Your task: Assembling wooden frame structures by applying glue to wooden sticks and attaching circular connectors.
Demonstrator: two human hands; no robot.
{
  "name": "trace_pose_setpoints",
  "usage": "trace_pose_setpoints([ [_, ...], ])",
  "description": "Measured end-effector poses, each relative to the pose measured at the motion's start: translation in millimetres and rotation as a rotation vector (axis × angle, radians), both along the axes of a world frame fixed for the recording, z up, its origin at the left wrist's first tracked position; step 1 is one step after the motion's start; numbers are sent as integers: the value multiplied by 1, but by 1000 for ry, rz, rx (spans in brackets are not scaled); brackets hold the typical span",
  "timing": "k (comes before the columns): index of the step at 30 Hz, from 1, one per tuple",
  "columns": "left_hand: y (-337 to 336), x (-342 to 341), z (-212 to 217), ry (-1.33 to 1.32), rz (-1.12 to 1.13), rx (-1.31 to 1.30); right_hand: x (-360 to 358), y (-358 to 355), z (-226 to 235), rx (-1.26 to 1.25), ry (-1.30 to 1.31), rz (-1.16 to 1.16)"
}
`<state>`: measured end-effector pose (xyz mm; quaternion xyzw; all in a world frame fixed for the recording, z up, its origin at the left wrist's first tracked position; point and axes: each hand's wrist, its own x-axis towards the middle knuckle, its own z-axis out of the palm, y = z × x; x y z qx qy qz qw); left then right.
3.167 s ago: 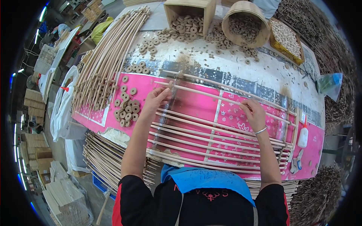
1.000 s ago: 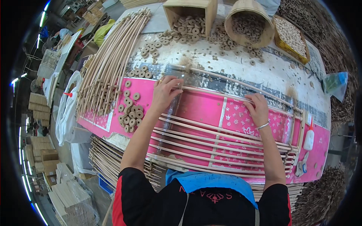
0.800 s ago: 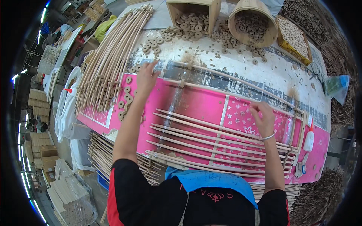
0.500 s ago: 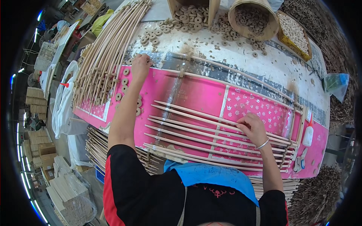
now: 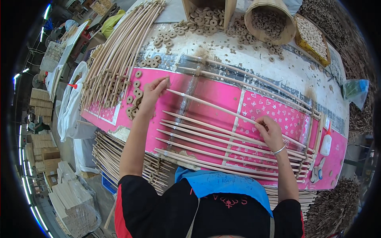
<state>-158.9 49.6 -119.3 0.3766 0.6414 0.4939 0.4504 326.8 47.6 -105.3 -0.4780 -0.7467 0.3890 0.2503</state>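
Note:
My right hand (image 5: 270,134) pinches a long pale wooden stick (image 5: 214,105) partway along and holds it apart from the row. Its pointed tip reaches left to just beside my left hand (image 5: 154,93). Between the left fingertips is a small wooden ring (image 5: 168,81), seen nearly edge-on and close to the tip, apart from it as far as I can see. On the pink mat (image 5: 210,91), several similar sticks (image 5: 206,139) lie side by side, nearer to me. Two more sticks (image 5: 246,78) lie farther back, each with a ring near its left end.
Loose rings (image 5: 137,93) lie left of my left forearm, beside a stack of sticks (image 5: 115,51). At the back, rings spill from a wooden box (image 5: 232,12) and a round tub (image 5: 251,23). A glue bottle (image 5: 326,143) and scissors (image 5: 317,171) lie right.
My left hand has come from the far-left rings down and right to the stick's tip, with a ring in its fingers. My right hand has moved a stick away from the row.

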Motion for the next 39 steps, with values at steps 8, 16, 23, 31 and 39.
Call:
trace_pose_setpoints([
  [8,-14,1,-2,-277,-7,-35,1,3,-6,56,19,-27],
  [16,-14,22,16,-237,51,-25,0,5,-2,139,-25,-31],
  [23,-10,28,12,-118,-56,-22,-6,6,0,155,-39,-27],
  [31,-8,57,20,-52,-37,-2,-6,9,-5,221,-70,-79],
  [39,-4,62,12,-32,-70,82,-13,27,4,389,-76,-106],
])
